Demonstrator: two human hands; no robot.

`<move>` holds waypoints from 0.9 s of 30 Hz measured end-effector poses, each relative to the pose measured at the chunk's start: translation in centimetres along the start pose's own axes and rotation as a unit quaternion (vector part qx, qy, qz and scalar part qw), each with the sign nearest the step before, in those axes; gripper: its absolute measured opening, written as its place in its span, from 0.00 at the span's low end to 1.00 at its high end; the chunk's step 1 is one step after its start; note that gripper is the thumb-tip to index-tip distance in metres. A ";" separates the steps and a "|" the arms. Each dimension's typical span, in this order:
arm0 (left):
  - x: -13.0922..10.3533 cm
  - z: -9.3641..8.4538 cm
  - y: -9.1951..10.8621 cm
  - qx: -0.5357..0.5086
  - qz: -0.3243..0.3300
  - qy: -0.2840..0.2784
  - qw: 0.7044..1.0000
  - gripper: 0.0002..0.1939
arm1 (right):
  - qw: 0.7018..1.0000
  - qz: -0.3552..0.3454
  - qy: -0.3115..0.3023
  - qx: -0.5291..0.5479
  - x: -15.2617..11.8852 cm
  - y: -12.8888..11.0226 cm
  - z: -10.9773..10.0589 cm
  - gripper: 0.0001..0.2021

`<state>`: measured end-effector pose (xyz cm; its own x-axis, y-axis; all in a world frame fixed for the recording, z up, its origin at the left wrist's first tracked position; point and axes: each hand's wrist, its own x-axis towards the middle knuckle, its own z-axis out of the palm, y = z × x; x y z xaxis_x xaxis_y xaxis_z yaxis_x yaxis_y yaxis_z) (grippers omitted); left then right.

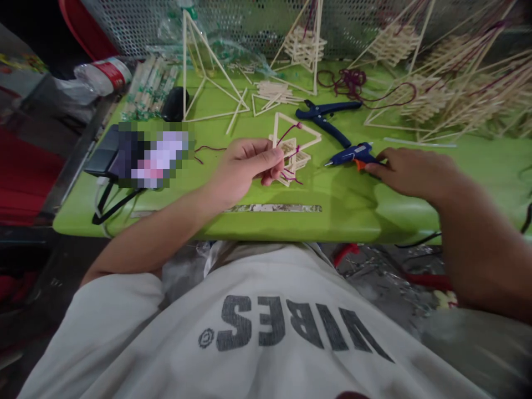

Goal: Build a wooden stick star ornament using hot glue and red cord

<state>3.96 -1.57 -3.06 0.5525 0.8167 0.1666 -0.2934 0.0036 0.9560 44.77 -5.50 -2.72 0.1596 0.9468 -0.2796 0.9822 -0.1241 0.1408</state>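
My left hand [249, 166] pinches a small piece made of pale wooden sticks [297, 133], with a triangular frame at its top and purple thread tied to it. To its right, a blue glue gun [351, 153] with an orange trigger lies on the green table [353, 213], its nozzle pointing left. The fingers of my right hand [409, 169] are closed around the rear of the glue gun. Just behind it are dark blue cutting pliers [326, 113], their handles spread.
Stick frames [211, 77] stand at the back left, and several stick structures [432, 94] crowd the back right. Purple thread [351, 83] lies between. Bundled sticks [152, 86], a bottle [102, 76] and a dark device [108, 152] are left. A flat strip [274, 208] lies near the front edge.
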 end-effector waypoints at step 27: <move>0.8 -0.7 0.7 -0.076 0.052 0.057 0.994 0.22 | 0.637 -0.278 0.247 0.675 -1.7 -11.3 -0.9 0.27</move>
<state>3.63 -0.51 -2.40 0.4241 0.8770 0.2260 -0.4643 -0.0037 0.8857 33.32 -5.43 -3.01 0.0276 0.8920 0.4512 0.1152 0.4455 -0.8878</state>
